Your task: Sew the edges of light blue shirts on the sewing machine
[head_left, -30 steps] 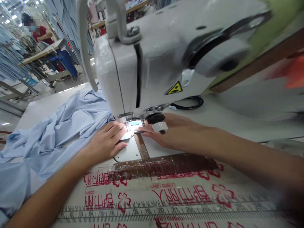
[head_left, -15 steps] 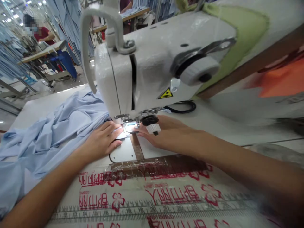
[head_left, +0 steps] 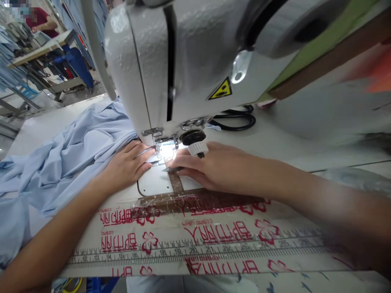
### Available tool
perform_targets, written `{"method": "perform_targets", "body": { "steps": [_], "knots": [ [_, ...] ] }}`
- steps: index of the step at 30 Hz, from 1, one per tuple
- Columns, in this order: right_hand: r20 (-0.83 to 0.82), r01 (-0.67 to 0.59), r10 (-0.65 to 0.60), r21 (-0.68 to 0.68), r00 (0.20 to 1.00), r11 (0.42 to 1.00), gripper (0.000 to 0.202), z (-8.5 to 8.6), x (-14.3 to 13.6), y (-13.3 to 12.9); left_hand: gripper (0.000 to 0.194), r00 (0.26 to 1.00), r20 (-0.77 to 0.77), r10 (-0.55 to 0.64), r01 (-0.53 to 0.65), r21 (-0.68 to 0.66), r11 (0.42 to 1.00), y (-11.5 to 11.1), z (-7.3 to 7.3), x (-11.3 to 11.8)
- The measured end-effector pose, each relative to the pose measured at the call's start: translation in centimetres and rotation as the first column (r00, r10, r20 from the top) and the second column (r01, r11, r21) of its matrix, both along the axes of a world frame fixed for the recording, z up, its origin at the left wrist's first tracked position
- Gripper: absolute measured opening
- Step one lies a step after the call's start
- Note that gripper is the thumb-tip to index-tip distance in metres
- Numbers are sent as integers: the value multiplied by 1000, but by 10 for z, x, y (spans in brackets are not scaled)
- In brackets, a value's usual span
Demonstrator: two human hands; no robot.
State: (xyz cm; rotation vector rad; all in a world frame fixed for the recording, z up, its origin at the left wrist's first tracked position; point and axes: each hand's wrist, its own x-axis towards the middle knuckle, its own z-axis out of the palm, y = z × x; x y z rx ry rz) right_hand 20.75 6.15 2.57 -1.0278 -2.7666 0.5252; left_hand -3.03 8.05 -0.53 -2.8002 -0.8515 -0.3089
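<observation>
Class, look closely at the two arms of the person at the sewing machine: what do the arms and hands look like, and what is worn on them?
The left hand and right hand are ungloved, with no ring or watch visible. The left forearm and right forearm show no sleeve; blur hides the lower-right corner.
</observation>
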Motion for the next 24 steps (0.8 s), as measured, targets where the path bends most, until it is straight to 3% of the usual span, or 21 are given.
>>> {"method": "perform_targets", "body": {
  "steps": [5, 14, 18, 20, 22, 24],
  "knots": [
    [-44, -188, 184, -135, 982, 973, 20, 0, -3, -5, 32, 1000, 7, 6, -6, -17, 1000, 1, 1, 1],
    [-42, -204, 200, -153, 979, 967, 19, -3, -2, -4, 33, 999, 4, 34, -34, -48, 998, -1, 1, 2],
    [-44, -200, 195, -160, 980, 967, 18, -4, -4, -4, 29, 997, 42, 59, -56, -81, 995, 8, -2, 0],
    [-35, -199, 196, -179, 980, 964, 17, -2, -4, -4, 23, 992, 114, 56, -46, -85, 995, 5, 4, 1],
    [-14, -219, 221, -222, 975, 950, 18, 0, -4, -6, 24, 974, 218, 60, -17, -194, 981, -8, 17, 7],
    [8, -244, 256, -267, 967, 932, 25, 3, -4, -8, 25, 965, 241, 99, 21, -454, 891, -27, 33, 15]
  ]
}}
